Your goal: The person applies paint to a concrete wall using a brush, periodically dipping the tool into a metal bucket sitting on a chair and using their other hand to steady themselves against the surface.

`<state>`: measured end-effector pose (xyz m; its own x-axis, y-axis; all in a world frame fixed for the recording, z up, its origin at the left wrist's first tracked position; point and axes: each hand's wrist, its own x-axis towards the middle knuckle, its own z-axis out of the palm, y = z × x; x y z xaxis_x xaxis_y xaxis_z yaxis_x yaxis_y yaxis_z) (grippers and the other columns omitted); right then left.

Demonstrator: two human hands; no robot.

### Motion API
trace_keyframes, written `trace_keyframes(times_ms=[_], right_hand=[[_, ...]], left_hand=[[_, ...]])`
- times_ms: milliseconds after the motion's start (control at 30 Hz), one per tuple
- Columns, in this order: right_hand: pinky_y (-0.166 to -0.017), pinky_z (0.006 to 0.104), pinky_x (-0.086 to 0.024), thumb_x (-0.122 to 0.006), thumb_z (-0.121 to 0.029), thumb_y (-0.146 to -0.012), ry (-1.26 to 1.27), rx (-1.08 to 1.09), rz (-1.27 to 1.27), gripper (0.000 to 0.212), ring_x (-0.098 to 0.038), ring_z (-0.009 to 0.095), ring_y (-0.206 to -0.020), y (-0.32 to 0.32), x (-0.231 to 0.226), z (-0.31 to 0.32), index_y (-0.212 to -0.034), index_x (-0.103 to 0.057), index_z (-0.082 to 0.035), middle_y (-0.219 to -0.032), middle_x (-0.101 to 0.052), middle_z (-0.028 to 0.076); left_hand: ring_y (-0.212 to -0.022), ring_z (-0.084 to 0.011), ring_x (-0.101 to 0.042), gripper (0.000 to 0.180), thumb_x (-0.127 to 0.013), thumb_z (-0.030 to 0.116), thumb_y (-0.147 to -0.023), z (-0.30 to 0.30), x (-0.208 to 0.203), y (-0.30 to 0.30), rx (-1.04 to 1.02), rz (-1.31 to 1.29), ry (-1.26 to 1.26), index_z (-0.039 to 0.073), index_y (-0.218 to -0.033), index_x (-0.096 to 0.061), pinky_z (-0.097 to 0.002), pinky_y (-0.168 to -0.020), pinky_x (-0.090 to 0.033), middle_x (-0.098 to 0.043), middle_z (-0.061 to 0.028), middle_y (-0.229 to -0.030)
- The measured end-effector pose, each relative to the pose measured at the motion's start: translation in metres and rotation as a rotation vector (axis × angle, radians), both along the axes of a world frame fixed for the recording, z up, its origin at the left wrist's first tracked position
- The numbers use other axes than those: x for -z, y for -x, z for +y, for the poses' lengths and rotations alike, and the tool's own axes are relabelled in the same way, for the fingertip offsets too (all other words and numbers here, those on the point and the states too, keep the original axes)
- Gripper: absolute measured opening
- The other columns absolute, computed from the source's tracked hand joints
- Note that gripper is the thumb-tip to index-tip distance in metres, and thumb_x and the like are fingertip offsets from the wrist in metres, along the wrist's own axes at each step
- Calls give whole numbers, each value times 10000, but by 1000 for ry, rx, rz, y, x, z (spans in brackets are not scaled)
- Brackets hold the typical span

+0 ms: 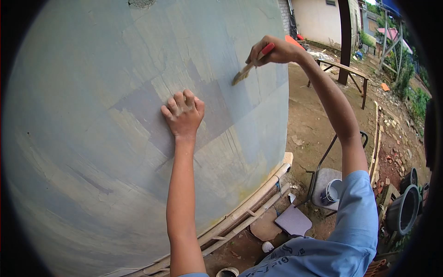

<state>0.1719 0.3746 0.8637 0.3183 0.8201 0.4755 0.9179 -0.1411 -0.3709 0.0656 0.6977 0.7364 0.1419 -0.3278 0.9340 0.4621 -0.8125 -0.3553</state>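
Note:
My right hand grips a paintbrush with a red handle end and pale bristles. The brush points down and left, its tip at the surface of a large, pale blue-grey painted wall. Lower and to the left, my left hand rests against this wall with its fingers curled in. Its palm side is hidden, so I cannot make out whether anything is in it. Around that hand is a darker grey-purple patch, streaked with lighter strokes.
Bamboo poles run along the wall's lower edge. To the right, a chair carries a small paint bucket. A wooden bench stands farther off beside a dark post. Large grey tubs sit at the lower right, near rubble.

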Motion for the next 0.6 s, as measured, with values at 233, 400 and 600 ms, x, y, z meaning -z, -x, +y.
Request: trace_keyframes(times_ms=[233, 400, 600], right_hand=[[-813, 305, -603, -680, 53, -870, -750, -241, -444, 128, -674, 188, -980, -6, -200, -27, -985, -717, 10, -1057, -709, 118], [-793, 310, -607, -656, 43, -896, -970, -247, -534, 148, -680, 215, -973, -21, -167, 12, -1025, -716, 1, -1208, -655, 143], [-899, 366, -559, -642, 55, -827, -629, 90, -490, 183, -638, 329, -1166, -16, 139, 25, -957, -723, -46, -1228, -640, 206]], left_hand=[[-924, -240, -438, 318, -539, 359, -860, -6, -1, -7, -9, 10, 10, 165, -1090, -434, -454, -857, -334, -470, -31, -974], [-938, -238, -434, 320, -538, 363, -864, -3, -3, -14, -1, 1, 16, 168, -1094, -432, -453, -867, -329, -469, -27, -980], [-936, -238, -423, 319, -534, 355, -869, 2, -4, -3, -31, 3, -23, 171, -1105, -423, -448, -864, -331, -457, -27, -976]])
